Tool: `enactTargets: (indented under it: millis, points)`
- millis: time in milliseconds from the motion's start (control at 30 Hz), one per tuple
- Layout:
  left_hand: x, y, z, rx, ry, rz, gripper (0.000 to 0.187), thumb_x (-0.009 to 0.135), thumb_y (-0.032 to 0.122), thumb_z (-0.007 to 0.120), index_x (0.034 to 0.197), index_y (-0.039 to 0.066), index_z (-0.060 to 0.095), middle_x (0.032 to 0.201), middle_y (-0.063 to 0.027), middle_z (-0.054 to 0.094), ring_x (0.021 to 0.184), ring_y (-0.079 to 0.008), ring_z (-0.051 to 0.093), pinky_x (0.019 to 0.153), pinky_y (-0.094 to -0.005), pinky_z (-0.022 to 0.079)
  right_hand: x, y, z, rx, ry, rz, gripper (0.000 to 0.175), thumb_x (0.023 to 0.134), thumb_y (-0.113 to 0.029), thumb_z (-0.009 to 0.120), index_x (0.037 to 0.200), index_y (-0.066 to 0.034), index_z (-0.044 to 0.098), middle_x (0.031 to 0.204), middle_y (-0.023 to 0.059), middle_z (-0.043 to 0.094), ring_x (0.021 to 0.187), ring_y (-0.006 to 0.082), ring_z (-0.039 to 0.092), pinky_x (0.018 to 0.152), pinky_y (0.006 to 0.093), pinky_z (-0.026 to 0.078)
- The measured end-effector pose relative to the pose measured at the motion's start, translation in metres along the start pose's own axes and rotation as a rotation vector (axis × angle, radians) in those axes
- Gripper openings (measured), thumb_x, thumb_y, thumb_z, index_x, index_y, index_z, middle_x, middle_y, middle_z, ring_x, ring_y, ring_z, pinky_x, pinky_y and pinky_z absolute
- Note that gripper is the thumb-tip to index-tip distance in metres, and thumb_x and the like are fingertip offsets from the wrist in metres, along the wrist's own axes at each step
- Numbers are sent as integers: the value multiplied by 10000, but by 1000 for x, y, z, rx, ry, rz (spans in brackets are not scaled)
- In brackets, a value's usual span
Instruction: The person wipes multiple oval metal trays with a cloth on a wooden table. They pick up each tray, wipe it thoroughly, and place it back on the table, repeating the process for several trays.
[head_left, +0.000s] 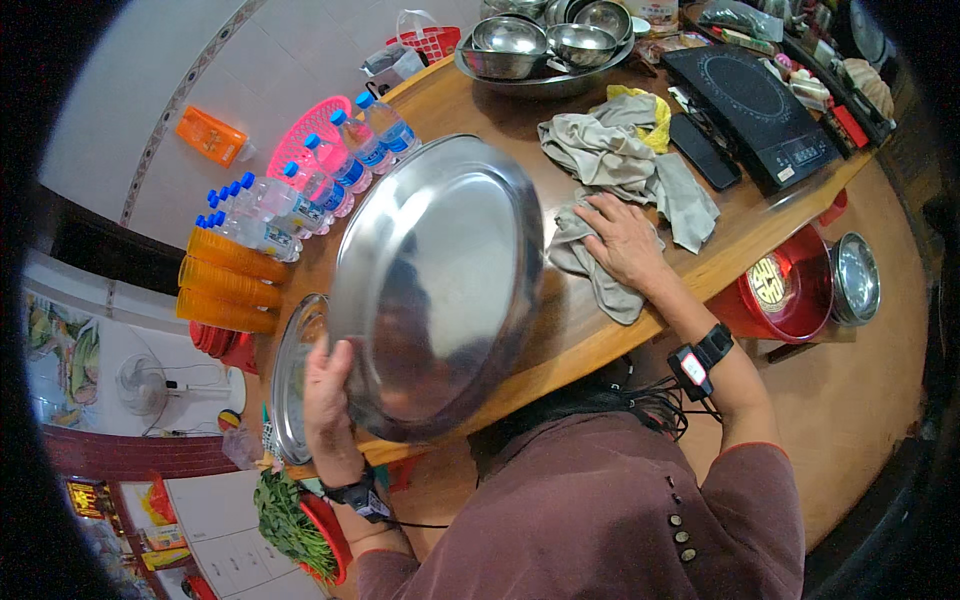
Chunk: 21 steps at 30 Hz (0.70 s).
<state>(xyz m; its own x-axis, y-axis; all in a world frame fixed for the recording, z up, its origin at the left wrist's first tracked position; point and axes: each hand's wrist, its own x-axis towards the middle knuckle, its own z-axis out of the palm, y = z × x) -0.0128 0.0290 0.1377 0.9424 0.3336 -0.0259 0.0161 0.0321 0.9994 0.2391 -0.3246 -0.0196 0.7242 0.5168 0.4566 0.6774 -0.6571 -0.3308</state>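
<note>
My left hand (328, 401) grips the near left rim of a large oval stainless steel platter (450, 277), which is held tilted above the wooden table. Its thumb shows at the rim; the other fingers are partly hidden. Below and left of it, another steel platter (289, 375) lies by the table's end. My right hand (619, 241) rests with fingers spread on a grey cloth (577, 255) on the tabletop. Whether the fingers pinch the cloth cannot be told. Beyond that hand lies a crumpled heap of grey cloths (600, 154) with a yellow cloth (656, 127).
Several water bottles (337, 161) and stacks of orange cups (229, 281) line the wall side. Steel bowls (510, 45) sit in a basin at the far end. A phone (705, 150) lies beside an induction cooker (750, 112). Red bucket (787, 285) stands below the table edge (720, 289).
</note>
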Motion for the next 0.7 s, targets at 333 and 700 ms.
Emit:
enactTargets:
  millis: [333,700]
  points:
    - [89,-4,23,1077,98,749,225,947,12,635,1164,34,691,1135,-141,728,1041,-236,706,872,-336,544,-2,-1,-4,93,43,4,426,863,-166,687,1283,-104,652,1360,125,586,1326,309,497,1061,430,389]
    - [137,-79,21,1424,42,834,290,914,33,621,1179,127,694,1166,-87,717,1042,-287,699,862,-382,568,-3,-2,-5,72,73,2,405,880,-270,673,1253,-115,648,1316,114,592,1279,292,515,1036,445,393]
